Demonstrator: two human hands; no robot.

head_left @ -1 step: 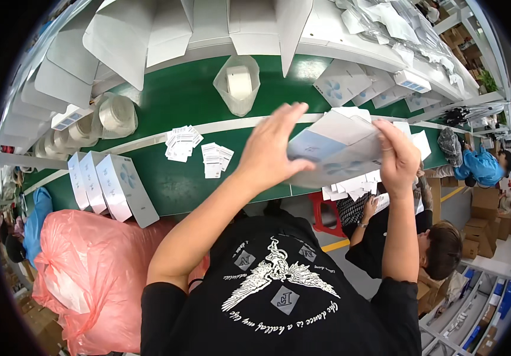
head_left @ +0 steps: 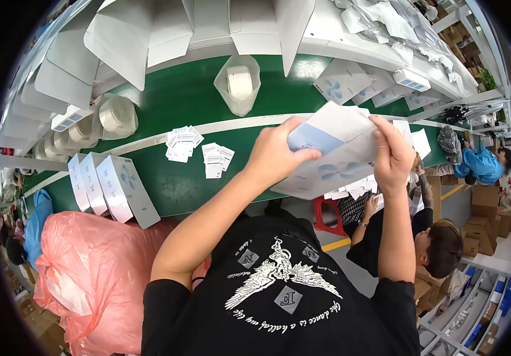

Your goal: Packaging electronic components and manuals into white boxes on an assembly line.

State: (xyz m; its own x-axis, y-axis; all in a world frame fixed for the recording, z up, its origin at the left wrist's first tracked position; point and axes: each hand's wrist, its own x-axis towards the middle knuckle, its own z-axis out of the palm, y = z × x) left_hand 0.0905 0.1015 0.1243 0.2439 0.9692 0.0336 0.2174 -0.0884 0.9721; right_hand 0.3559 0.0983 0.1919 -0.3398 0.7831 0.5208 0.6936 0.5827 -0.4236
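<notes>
Carton (head_left: 329, 157), white with a light blue side panel and a blue petal print, held up and tilted between both hands above the near edge of the surface (head_left: 169, 190), right of centre. Left hand (head_left: 274, 147) closed on the left side, thumb against the blue panel, fingers mostly hidden behind. Right hand (head_left: 395, 155) clasping the right side, fingers curled over the edge. Body of this carton apparently formed; slanted white panel at the far end, perhaps a flap with closing left; full closure and contents impossible to tell.

Three similar cartons (head_left: 126, 185) standing close together at left, seemingly fully formed and done, well apart from the hands. Two loose clusters of printed cards (head_left: 184, 143) lying between, untouched. Bagged white roll (head_left: 239, 83) at far centre, likewise untouched. More petal-print cartons (head_left: 343, 80) leaning at far right, degree of completion unclear.
</notes>
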